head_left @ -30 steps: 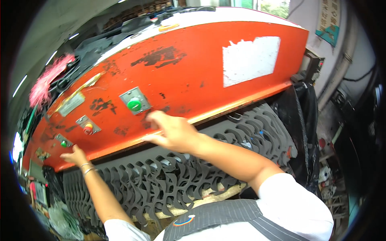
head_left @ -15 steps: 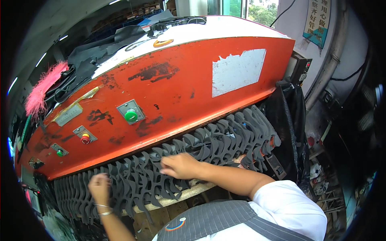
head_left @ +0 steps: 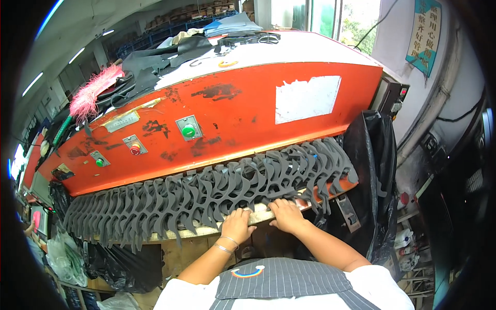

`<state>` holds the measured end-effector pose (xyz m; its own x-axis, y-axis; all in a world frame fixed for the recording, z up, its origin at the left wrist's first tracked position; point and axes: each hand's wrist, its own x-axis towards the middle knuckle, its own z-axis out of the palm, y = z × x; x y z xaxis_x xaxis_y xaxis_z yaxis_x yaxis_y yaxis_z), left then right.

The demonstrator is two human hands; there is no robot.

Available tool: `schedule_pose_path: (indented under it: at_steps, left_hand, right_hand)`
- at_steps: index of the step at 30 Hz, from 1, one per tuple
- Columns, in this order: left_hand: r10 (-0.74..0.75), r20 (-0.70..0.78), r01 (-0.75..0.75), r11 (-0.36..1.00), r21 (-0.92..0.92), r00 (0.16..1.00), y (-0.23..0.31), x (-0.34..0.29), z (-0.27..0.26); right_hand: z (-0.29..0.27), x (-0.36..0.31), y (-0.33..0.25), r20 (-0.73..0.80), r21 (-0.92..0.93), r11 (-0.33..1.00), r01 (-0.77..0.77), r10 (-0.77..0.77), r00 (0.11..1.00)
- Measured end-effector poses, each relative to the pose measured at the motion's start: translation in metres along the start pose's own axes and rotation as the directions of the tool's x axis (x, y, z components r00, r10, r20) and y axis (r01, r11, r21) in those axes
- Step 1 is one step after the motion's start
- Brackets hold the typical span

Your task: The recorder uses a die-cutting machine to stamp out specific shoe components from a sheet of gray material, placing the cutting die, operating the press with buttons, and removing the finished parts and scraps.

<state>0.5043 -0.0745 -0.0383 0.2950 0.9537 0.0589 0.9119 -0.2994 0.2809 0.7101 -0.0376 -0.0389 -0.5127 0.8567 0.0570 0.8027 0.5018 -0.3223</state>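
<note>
A long dark grey cut-out sheet (head_left: 201, 194), full of curved openings like a web of leftover foam or leather, lies along a pale board (head_left: 261, 214) in front of the red machine (head_left: 248, 119). My left hand (head_left: 236, 226) is at the board's front edge, its fingers curled over the top and the thumb lower down. Beside it on the right, my right hand (head_left: 287, 214) holds the same edge in a like way. Fingertips of both hands touch or lie close to the sheet's ragged near border. What lies under the sheet is mostly hidden.
Green buttons (head_left: 189, 130) and a red knob (head_left: 135, 149) sit on the machine's front. A black plastic bag (head_left: 369, 170) hangs at the right, near a switch box (head_left: 349, 213). Black material and a pink fluffy duster (head_left: 95, 93) lie on top.
Both hands have come off the middle and left of the sheet to the board's front edge, close together. The sheet lies straighter along the board, and the view has shifted.
</note>
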Motion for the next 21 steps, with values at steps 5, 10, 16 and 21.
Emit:
schedule_pose_path:
  at_steps: [5,10,16,21]
  left_hand:
    - [-0.136,-0.136,0.156,0.977,0.148,0.981,0.004,-0.012,0.013]
    - [-0.201,-0.17,0.228,0.961,0.158,0.965,0.002,-0.006,0.031]
    - [-0.325,-0.047,0.328,0.924,0.199,0.945,0.005,0.003,0.032]
    - [-0.356,-0.01,0.351,0.916,0.196,0.935,0.008,-0.001,0.038]
  right_hand:
    - [0.014,-0.003,0.003,-0.106,-0.09,0.995,-0.032,0.022,0.994]
    - [0.033,0.002,0.011,-0.166,-0.132,0.991,-0.012,-0.01,0.986]
    - [0.032,0.011,0.013,-0.057,-0.146,0.988,-0.052,0.044,0.997]
    - [0.03,0.01,0.011,0.047,-0.165,0.983,-0.08,0.089,0.995]
